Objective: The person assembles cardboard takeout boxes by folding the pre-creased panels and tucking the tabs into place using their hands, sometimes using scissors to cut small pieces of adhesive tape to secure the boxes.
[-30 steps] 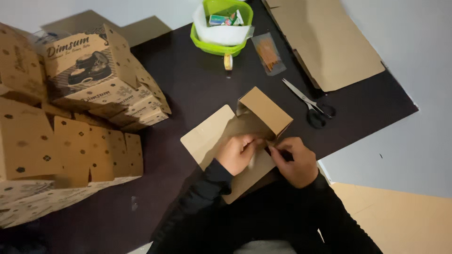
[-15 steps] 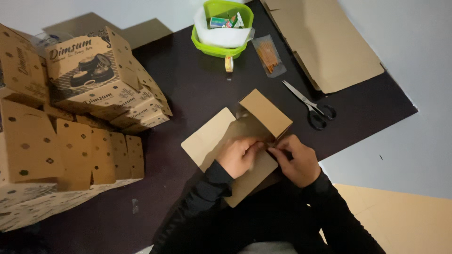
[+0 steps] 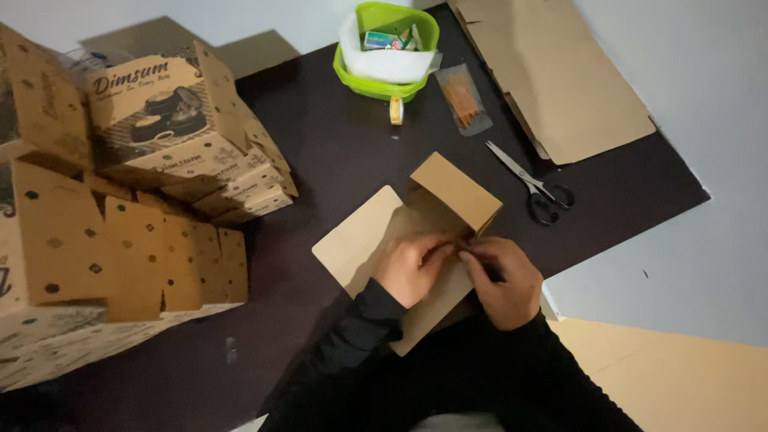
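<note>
Here both hands, left hand (image 3: 412, 268) and right hand (image 3: 500, 280), pinch the near edge of a brown cardboard box blank (image 3: 400, 240) lying on the dark mat (image 3: 320, 144), fingertips meeting, one flap standing up. Scissors (image 3: 532, 184) lie to the right, well apart; printed boxes (image 3: 120, 184) are stacked at the left.

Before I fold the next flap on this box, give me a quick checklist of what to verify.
1. Both hands on the cardboard blank: ok, left hand and right hand meet at its near edge.
2. One flap raised: ok.
3. Scissors clear of the hands: ok, lying apart to the right.
4. Stack of finished boxes clear of the blank: ok.
5. Tab seated under the fingers: cannot tell, hidden.
</note>
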